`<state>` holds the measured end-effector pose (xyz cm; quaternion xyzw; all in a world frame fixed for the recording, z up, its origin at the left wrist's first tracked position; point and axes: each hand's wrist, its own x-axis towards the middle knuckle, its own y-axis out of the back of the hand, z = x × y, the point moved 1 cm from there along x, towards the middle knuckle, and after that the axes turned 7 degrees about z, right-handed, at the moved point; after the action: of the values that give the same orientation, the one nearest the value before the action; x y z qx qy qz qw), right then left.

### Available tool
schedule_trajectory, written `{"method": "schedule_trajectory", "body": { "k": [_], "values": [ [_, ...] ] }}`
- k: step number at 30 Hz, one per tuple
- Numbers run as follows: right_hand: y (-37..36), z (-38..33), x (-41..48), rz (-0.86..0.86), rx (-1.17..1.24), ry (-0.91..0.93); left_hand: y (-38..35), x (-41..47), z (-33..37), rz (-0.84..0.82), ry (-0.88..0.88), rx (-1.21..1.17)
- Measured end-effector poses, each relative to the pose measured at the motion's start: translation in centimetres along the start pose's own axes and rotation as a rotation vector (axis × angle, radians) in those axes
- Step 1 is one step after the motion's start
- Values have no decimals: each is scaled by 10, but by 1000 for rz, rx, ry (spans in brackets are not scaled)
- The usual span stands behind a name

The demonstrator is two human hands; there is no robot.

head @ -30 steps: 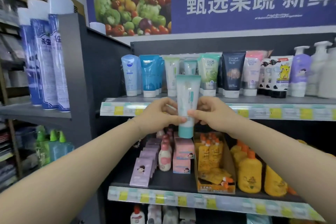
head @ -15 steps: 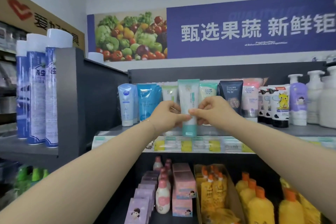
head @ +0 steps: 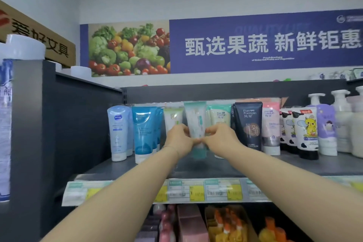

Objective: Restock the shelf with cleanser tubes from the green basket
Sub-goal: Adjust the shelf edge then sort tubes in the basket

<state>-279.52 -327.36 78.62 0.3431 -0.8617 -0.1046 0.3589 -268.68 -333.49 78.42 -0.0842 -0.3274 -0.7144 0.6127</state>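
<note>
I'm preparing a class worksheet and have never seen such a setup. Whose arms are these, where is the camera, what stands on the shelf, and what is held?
No machine here: a person wears one wide-angle camera on the head, so you look along their bare arms. The left hand and right hand pinch a pale plastic tube with a teal cap, cap down, at the dark grey shelf. On it stand a pale blue tube, a bright blue tube, a navy tube and white pump bottles.

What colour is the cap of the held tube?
Teal. The round cap at the bottom of the whitish plastic cleanser tube shows best in the head view.
</note>
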Motion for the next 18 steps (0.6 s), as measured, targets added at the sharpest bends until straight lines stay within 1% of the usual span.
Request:
{"method": "schedule_trajectory", "body": {
  "k": [3,7,18],
  "values": [
    [-12,8,6,-53,-11,-18,-10,6,-7,-7,-6,54],
    [-25,18,13,-84,-35,-33,-21,19,-15,-27,1,166],
    [-30,12,18,-266,-187,-14,-28,32,-15,-221,28,468]
  ]
}}
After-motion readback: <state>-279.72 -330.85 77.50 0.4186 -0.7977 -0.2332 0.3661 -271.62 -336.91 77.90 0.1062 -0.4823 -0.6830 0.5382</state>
